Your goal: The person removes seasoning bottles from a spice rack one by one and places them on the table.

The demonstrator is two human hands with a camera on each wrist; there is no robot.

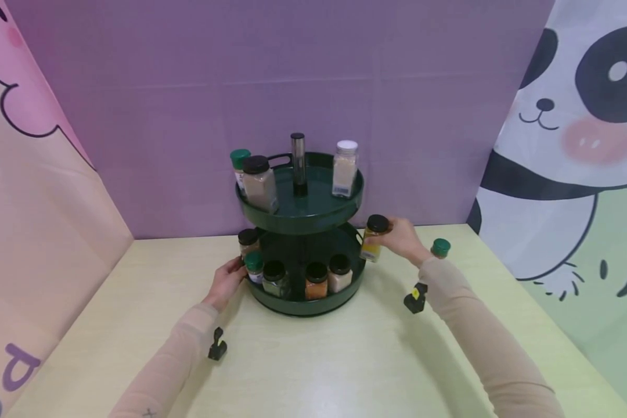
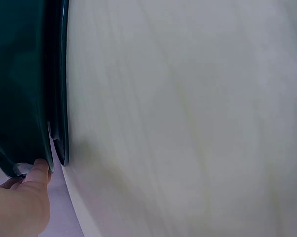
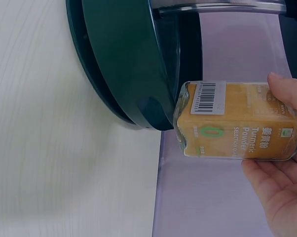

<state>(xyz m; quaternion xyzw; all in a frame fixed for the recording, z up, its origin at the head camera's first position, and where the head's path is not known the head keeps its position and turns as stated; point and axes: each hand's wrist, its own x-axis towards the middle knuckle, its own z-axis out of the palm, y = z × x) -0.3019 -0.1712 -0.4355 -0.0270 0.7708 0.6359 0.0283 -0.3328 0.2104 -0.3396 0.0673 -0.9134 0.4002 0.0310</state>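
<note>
My R hand (image 1: 400,238) pinches turmeric jar (image 1: 371,251) nr top; long axis approx. vert., base down. Jar L of grip, beside R rim of lower tray (image 1: 295,306), contact unclear. My L hand (image 1: 227,283), farther, grips L rim.

The right hand (image 3: 279,192) held a glass jar of turmeric powder (image 3: 227,123), tipped on its side in this view, near a round green tray (image 3: 121,54). The pale surface (image 3: 45,148) showed too.
</note>
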